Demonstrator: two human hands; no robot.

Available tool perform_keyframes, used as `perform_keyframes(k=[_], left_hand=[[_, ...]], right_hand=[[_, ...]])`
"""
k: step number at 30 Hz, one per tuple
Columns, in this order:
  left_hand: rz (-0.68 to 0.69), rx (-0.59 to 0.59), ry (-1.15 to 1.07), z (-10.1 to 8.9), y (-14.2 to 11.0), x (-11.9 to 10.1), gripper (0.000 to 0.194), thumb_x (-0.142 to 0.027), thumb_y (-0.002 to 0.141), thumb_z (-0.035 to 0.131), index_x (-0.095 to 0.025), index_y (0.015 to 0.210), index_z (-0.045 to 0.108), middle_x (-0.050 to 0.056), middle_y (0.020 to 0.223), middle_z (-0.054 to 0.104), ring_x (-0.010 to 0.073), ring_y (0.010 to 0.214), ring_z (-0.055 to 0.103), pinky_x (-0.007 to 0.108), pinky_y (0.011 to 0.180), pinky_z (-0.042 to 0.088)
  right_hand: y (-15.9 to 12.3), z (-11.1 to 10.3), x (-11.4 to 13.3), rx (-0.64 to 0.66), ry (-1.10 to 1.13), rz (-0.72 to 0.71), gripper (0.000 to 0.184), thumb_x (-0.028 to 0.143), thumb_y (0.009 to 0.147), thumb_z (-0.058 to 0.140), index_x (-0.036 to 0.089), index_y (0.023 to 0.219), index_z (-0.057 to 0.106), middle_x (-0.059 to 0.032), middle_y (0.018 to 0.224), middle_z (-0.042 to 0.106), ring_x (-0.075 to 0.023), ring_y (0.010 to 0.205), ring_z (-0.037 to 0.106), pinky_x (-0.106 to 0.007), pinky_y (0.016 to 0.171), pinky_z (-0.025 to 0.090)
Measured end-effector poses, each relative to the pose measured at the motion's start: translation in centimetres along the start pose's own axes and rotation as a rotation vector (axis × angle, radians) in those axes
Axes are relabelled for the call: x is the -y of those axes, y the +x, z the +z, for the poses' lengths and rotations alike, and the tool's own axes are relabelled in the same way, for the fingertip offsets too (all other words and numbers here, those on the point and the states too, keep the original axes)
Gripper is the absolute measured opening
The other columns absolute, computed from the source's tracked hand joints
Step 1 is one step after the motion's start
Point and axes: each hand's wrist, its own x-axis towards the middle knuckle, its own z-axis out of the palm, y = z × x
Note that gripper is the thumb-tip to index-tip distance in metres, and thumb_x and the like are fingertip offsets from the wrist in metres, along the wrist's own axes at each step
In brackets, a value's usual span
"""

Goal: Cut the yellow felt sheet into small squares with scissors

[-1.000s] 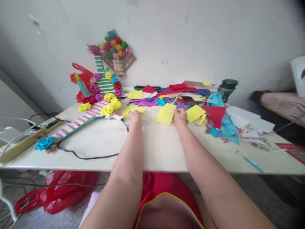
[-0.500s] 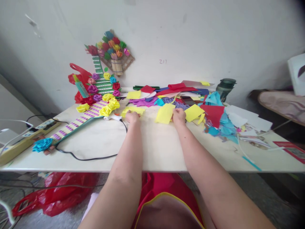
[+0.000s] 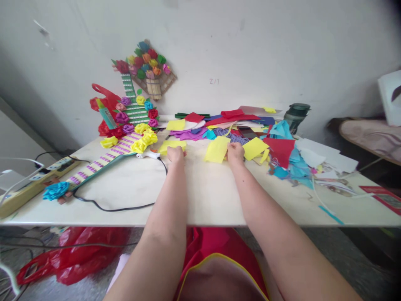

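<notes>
In the head view, my right hand (image 3: 235, 153) is closed on the edge of a yellow crepe paper piece (image 3: 217, 149), which stands tilted to its left. Another yellow crepe paper sheet (image 3: 252, 149) lies just right of that hand. My left hand (image 3: 175, 154) is closed on a second yellow paper piece (image 3: 164, 146), which sticks out behind and beside its fingers; the fingertips are partly hidden. Close to the left hand lies a white glue gun (image 3: 148, 154) with a black cord. Yellow paper flowers (image 3: 144, 141) sit on a purple-and-cream striped decorated panel (image 3: 103, 161).
Stacked coloured paper (image 3: 232, 121) runs along the wall. Blue and red scraps (image 3: 296, 161) and a dark green bottle (image 3: 296, 117) stand on the right. A power strip (image 3: 40, 179) occupies the table's left end. Behind it leans a green flower-trimmed panel (image 3: 137, 113).
My left hand has turned slightly and shifted a little to the right, and its yellow paper shows less on the right side. The right hand and its paper look almost unmoved.
</notes>
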Motion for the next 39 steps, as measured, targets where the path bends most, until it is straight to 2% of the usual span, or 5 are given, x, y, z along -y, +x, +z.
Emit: perform_keyframes(k=[9, 14, 21, 31, 39], left_hand=[[-0.083, -0.176, 0.076, -2.0, -3.3, -2.8, 0.061, -0.019, 0.071, 0.053, -0.009, 0.130, 0.041, 0.023, 0.118, 0.050, 0.0312, 0.098, 0.059, 0.041, 0.087, 0.041], [0.068, -0.317, 0.178, -2.2, -4.8, -3.8, 0.053, -0.021, 0.074, 0.051, -0.017, 0.127, 0.044, 0.019, 0.137, 0.031, 0.0319, 0.107, 0.052, 0.046, 0.092, 0.037], [0.287, 0.041, 0.368, 0.5, -5.4, -3.1, 0.020, -0.027, 0.078, 0.049, -0.021, 0.088, 0.065, 0.012, 0.089, 0.064, 0.0279, 0.097, 0.056, 0.042, 0.085, 0.040], [0.789, 0.345, 0.536, 2.7, -7.7, -2.6, 0.037, -0.033, 0.068, 0.059, -0.019, 0.102, 0.063, 0.006, 0.109, 0.061, 0.0239, 0.113, 0.042, 0.033, 0.096, 0.035], [0.872, 0.435, 0.572, 4.1, -8.9, -2.4, 0.062, -0.013, 0.064, 0.053, -0.017, 0.126, 0.046, 0.008, 0.119, 0.057, 0.0231, 0.112, 0.047, 0.032, 0.095, 0.037]], right_hand=[[0.0, -0.2, 0.4, -0.028, 0.039, 0.025, 0.015, 0.029, 0.072, 0.052, 0.017, 0.078, 0.059, 0.0053, 0.047, 0.050, -0.0118, 0.037, 0.049, -0.024, 0.041, 0.042], [0.6, -0.6, 0.4, -0.074, 0.100, 0.021, 0.014, 0.028, 0.070, 0.051, 0.018, 0.078, 0.057, 0.0041, 0.050, 0.052, -0.0121, 0.043, 0.052, -0.023, 0.043, 0.043], [1.0, -1.6, 1.6, -0.158, 0.528, 0.231, 0.015, 0.019, 0.065, 0.051, 0.015, 0.079, 0.054, 0.0030, 0.057, 0.055, -0.0121, 0.049, 0.055, -0.023, 0.043, 0.046], [1.5, -2.6, 2.3, -0.164, 0.812, 0.382, 0.007, 0.017, 0.073, 0.049, 0.014, 0.076, 0.054, 0.0019, 0.057, 0.059, -0.0098, 0.048, 0.057, -0.019, 0.043, 0.045], [1.0, -2.5, 3.0, -0.117, 0.901, 0.454, 0.007, 0.015, 0.076, 0.048, 0.013, 0.071, 0.054, 0.0018, 0.054, 0.060, -0.0084, 0.046, 0.055, -0.016, 0.038, 0.042]])
